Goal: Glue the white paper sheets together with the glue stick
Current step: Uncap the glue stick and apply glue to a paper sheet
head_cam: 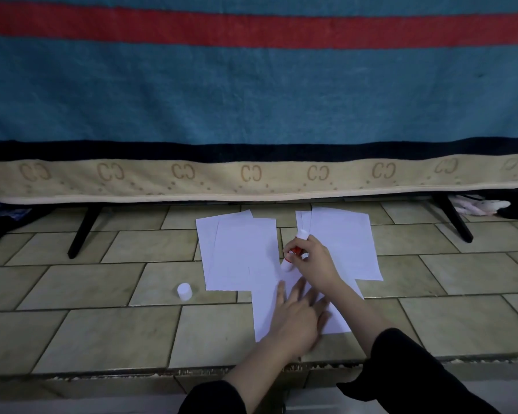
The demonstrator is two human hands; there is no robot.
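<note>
White paper sheet (296, 297) lies on the tiled floor (102, 324), pinned by the flat left hand (296, 318); right hand (314, 261) grips the glue stick (293, 252) (uncapped) at its edge. Pressing hard could wrinkle or shift it.

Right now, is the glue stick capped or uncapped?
Uncapped. The white cap stands alone on the floor tiles, left of the sheets, while the right hand holds the glue stick.

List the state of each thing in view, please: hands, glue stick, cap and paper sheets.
left hand: flat, pressing the near sheet.
right hand: gripping the glue stick.
glue stick: uncapped, tip down on the near sheet.
cap: off, on the floor tiles.
left stack: lying flat.
right stack: lying flat.
</note>
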